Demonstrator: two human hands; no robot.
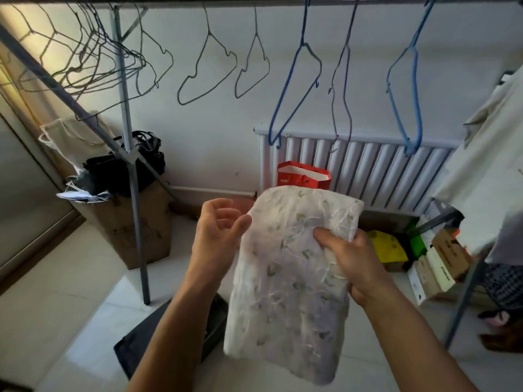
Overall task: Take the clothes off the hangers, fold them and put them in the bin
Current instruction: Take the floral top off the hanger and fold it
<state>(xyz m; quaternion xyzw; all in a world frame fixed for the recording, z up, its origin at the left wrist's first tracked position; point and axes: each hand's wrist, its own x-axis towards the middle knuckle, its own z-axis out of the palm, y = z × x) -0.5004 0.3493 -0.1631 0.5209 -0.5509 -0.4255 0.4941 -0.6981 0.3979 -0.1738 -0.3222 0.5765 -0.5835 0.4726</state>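
Floor bin (147, 340), bag-topped carton (133, 224), held garment (285, 278)

A plain white wall (215, 131) backs the room. A white ribbed radiator (368, 171) sits low against it, with a red paper bag (302, 176) standing just in front. The floor (56, 292) is pale, glossy tile. At left, where warm light falls, a cardboard box (127, 222) is heaped with dark bags. Small cartons (441, 264) crowd the right.

One view only: your head camera faces forward and down, wide-angle, near the folded garment (291, 273); radiator (382, 168) ahead, floor (70, 278) below; edges probably lens-bent.
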